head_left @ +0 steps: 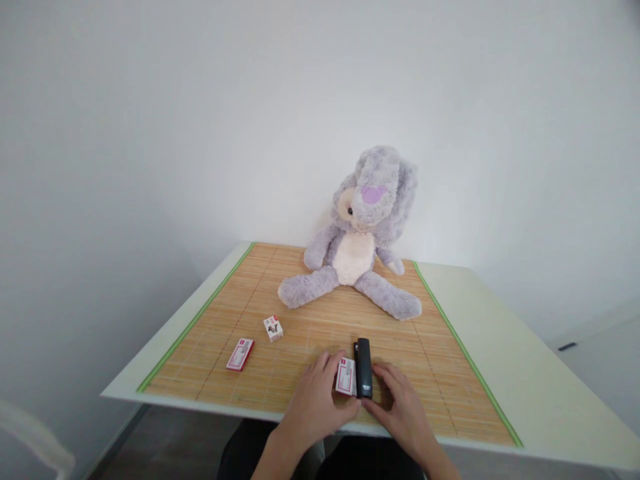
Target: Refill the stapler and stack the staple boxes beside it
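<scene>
left hand (313, 400) and right hand (403, 408) — fingertips touching the black stapler (363, 365).

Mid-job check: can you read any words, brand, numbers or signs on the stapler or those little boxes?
Nothing can be read as text.
Black stapler: a small pale mark near its near end, too small to read.
Box beside the stapler: red and white label, print blurred.
Flat red box: white label, blurred.
Small box: dark picture, no legible words.
Plush rabbit: none.
</scene>
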A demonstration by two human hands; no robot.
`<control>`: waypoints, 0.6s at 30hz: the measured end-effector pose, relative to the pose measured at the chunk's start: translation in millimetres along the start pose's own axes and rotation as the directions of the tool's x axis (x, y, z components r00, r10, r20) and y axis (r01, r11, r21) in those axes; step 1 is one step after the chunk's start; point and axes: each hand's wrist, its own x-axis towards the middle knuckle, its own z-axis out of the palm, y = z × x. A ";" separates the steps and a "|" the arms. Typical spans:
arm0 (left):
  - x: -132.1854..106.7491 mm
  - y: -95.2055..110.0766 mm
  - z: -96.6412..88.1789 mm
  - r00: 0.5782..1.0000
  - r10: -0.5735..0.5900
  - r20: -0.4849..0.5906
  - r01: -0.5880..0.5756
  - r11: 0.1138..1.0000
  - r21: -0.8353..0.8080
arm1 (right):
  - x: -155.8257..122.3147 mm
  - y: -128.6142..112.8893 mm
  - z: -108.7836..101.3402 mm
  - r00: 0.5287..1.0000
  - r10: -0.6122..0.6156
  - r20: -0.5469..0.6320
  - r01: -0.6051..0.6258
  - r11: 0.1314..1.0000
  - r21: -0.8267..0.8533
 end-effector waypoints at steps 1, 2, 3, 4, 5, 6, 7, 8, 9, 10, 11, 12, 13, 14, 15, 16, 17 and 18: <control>1.0 -2.2 -3.4 1.000 0.014 0.024 -0.013 1.000 -0.021 | -0.2 -0.2 0.0 1.000 0.002 0.004 -0.002 1.000 -0.001; 2.6 -4.4 -6.6 0.999 0.026 0.042 -0.025 0.999 -0.036 | -0.5 -0.3 0.0 1.000 0.002 0.007 -0.002 1.000 -0.004; 4.6 -6.4 -9.4 0.998 0.039 0.054 -0.037 0.998 -0.047 | -0.8 -0.2 0.1 1.000 0.001 0.009 -0.001 1.000 -0.007; 6.9 -7.8 -11.7 0.997 0.052 0.060 -0.049 0.997 -0.056 | -1.2 0.0 0.4 1.000 0.000 0.008 0.000 1.000 -0.011; 9.3 -8.5 -13.5 0.996 0.065 0.063 -0.061 0.996 -0.063 | -1.6 0.4 0.7 1.000 -0.002 0.005 0.002 1.000 -0.015; 11.7 -8.5 -14.8 0.995 0.079 0.067 -0.075 0.995 -0.068 | -2.0 0.7 1.2 1.000 -0.004 -0.001 0.004 1.000 -0.019; 14.0 -7.7 -15.6 0.993 0.092 0.071 -0.087 0.994 -0.071 | -2.3 0.8 1.6 1.000 -0.005 -0.009 0.005 1.000 -0.023; 16.1 -6.4 -16.0 0.992 0.100 0.072 -0.095 0.993 -0.071 | -2.6 0.8 2.0 1.000 -0.007 -0.014 0.006 1.000 -0.025; 17.9 -4.8 -16.1 0.992 0.104 0.071 -0.099 0.993 -0.070 | -2.7 0.4 2.3 1.000 -0.008 -0.017 0.007 1.000 -0.026; 19.6 -3.2 -15.9 0.992 0.105 0.069 -0.100 0.993 -0.066 | -2.8 -0.2 2.4 1.000 -0.008 -0.019 0.008 1.000 -0.027; 21.1 -1.7 -15.5 0.992 0.103 0.066 -0.099 0.993 -0.060 | -2.9 -1.0 2.4 1.000 -0.009 -0.017 0.009 1.000 -0.027; 22.4 -0.6 -15.1 0.993 0.099 0.064 -0.096 0.994 -0.053 | -2.9 -2.0 2.2 1.000 -0.010 -0.014 0.010 1.000 -0.026; 23.5 0.1 -14.6 0.993 0.095 0.062 -0.093 0.995 -0.046 | -2.9 -2.9 1.9 1.000 -0.011 -0.010 0.010 1.000 -0.026; 24.5 0.3 -14.1 0.993 0.094 0.064 -0.092 0.995 -0.040 | -2.9 -3.8 1.5 1.000 -0.011 -0.008 0.010 1.000 -0.028; 25.4 0.1 -13.7 0.993 0.097 0.067 -0.095 0.995 -0.035 | -2.9 -4.5 1.1 1.000 -0.010 -0.009 0.010 1.000 -0.029; 26.3 -0.3 -13.3 0.992 0.103 0.069 -0.101 0.994 -0.031 | -2.9 -5.1 0.6 1.000 -0.009 -0.011 0.009 0.999 -0.031; 27.1 -0.9 -13.0 0.991 0.109 0.071 -0.108 0.994 -0.029 | -3.0 -5.5 0.2 1.000 -0.007 -0.011 0.007 0.999 -0.032; 27.7 -1.4 -12.8 0.991 0.115 0.072 -0.113 0.993 -0.027 | -3.0 -5.7 -0.1 1.000 -0.004 -0.011 0.004 1.000 -0.031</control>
